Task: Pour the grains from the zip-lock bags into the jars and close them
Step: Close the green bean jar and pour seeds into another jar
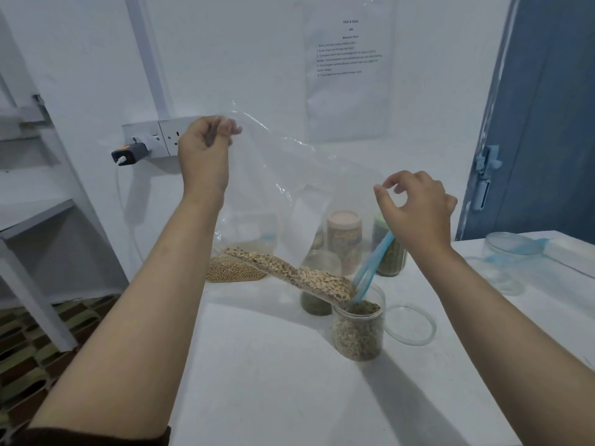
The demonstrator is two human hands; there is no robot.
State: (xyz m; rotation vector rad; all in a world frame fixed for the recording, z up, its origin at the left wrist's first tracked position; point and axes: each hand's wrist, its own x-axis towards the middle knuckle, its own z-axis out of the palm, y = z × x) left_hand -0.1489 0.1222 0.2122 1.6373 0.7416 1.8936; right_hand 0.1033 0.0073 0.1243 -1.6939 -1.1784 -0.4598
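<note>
The left grip is raised high at centre left, its fingers and thumb pinching the upper corner of a clear zip-lock bag. The right grip is lower and to the right, fingers curled and pinching the bag's right edge near its blue zip strip. Between the two hands the bag hangs tilted, its lower edge sloping down to the right, where its mouth sits at the rim of an open clear jar. Pale speckled grains lie along that lower edge, bunched toward the jar, which already holds a good fill of the same grains. The jar stands on the white desk, near the middle. Just to its right lies a clear round lid, flat on the desk. Behind the bag, farther back, are a bag of yellowish beans at left, a partly hidden jar of green grains, a closed jar with a tan lid and another jar of green grains. At far right lies a folded bag with a blue strip. On the wall are a socket strip and a printed sheet.
</note>
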